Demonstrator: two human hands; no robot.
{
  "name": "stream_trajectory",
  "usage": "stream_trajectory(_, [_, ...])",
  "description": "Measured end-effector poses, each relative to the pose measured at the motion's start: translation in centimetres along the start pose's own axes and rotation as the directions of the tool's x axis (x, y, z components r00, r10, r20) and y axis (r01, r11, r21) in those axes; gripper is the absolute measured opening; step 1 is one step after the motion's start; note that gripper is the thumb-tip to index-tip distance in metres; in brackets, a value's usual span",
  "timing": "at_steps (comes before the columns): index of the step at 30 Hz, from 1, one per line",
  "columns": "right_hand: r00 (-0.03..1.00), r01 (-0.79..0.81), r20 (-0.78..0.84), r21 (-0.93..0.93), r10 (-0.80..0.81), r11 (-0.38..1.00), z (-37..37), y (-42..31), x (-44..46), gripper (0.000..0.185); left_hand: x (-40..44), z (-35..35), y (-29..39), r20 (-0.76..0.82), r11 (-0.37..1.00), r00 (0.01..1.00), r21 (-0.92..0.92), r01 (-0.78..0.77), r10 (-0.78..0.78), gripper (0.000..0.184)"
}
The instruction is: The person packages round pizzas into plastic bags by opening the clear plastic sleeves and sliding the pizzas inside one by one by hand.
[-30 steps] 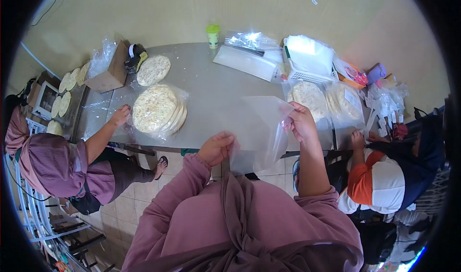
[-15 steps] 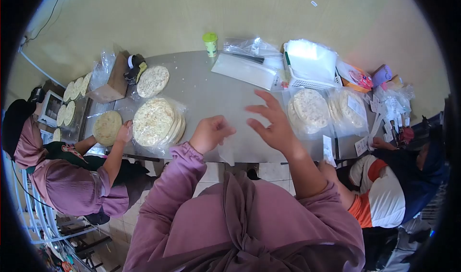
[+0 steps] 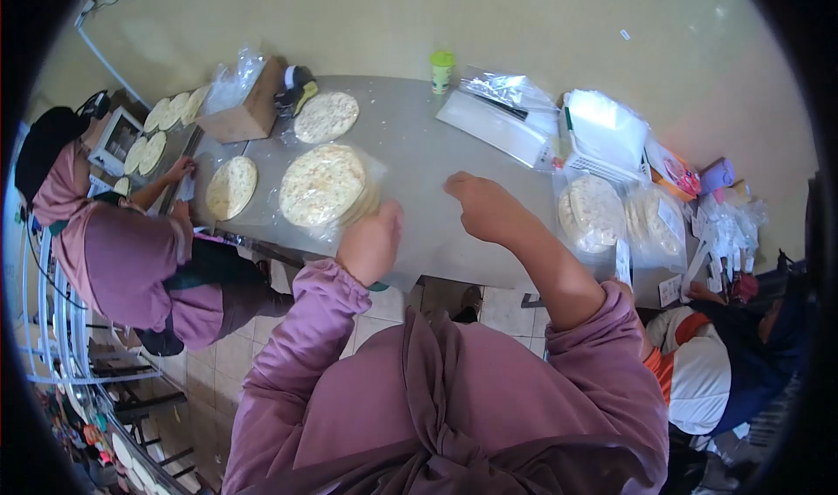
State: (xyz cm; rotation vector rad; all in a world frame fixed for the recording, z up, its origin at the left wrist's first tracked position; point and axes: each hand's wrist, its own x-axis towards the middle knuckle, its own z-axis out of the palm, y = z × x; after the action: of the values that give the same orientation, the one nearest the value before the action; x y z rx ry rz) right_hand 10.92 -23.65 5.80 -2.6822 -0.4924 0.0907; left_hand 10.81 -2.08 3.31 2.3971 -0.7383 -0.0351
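My left hand (image 3: 371,244) is closed beside the right edge of a stack of round flatbreads (image 3: 323,185) in a clear plastic bag. Its fingertips face away from me, so I cannot make out what they hold. Over the bare grey table (image 3: 428,159), my right hand (image 3: 480,202) is closed, its bent fingers pointing left. Whether something thin is pinched in it cannot be seen. Behind the stack lies a speckled flatbread (image 3: 326,117), and to its left is a browner flatbread (image 3: 232,188).
Bagged flatbreads (image 3: 592,214) lie at the right, near a white basket (image 3: 602,165) of plastic sheets. Flat clear packaging (image 3: 493,127) and a green cup (image 3: 442,72) stand at the back. One co-worker (image 3: 122,224) is at the left, beyond a cardboard box (image 3: 249,115); another (image 3: 724,347) at the right.
My right hand has gone from spread fingers to closed. My left hand now lies by the bagged stack. The left co-worker has let go of the browner flatbread, now on the table. My view has shifted left.
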Motion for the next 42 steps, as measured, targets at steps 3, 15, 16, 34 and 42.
stream_trajectory(3, [1.000, 0.009, 0.019, 0.081, -0.010, 0.997, -0.2, -2.3, 0.3, 0.047, -2.6, -1.0, -0.3, -0.215, 1.000, 0.977, 0.018, 0.016, -0.011, 0.031])
stream_trajectory(15, [0.894, 0.277, 0.283, 0.262, -0.348, 0.925, 0.2, -4.9, 4.0, 0.037, -12.5, 0.0, -6.7, -0.049, 0.917, 0.987, -0.379, 0.126, -0.156, 0.058])
stream_trajectory(16, [0.875, 0.096, 0.411, 0.376, -0.258, 0.922, -1.1, -4.7, 5.7, 0.031, -12.7, -0.7, -6.4, -0.032, 0.909, 0.982, -0.386, 0.158, -0.184, 0.059])
stream_trajectory(34, [0.596, -0.414, 0.491, 0.866, 0.635, -0.281, 19.6, 6.9, 41.5, 0.034, -14.1, -9.2, -5.8, 0.032, 0.545, 0.638, -0.486, 0.683, -0.770, 0.066])
stream_trajectory(42, [0.767, -0.209, 0.446, 0.854, 0.461, -0.477, 20.7, 5.3, 44.1, 0.044, -12.7, -10.4, -5.8, 0.055, 0.509, 0.602, -0.476, 0.717, -0.797, 0.059])
